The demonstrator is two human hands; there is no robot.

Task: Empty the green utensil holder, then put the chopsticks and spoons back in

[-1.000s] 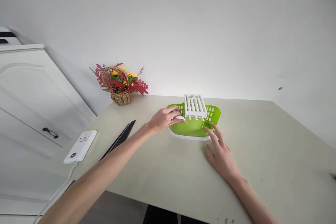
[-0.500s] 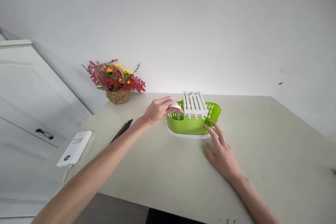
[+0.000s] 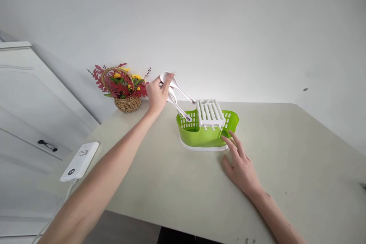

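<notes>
White spoons (image 3: 179,89) just got lifted by the left hand (image 3: 158,93), fingers clamped on them, so now they're held up around ten o'clock of the green rack (image 3: 206,138). Right hand's (image 3: 241,171) parked near its four o'clock, fingers spread; contact can't be told.

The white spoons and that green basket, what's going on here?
A person's left hand is holding at least two white spoons up in the air, their handles slanting down toward the left part of the green basket. The right hand has its fingertips at the basket's right front. The basket stands on the table, with a white rack on top.
</notes>
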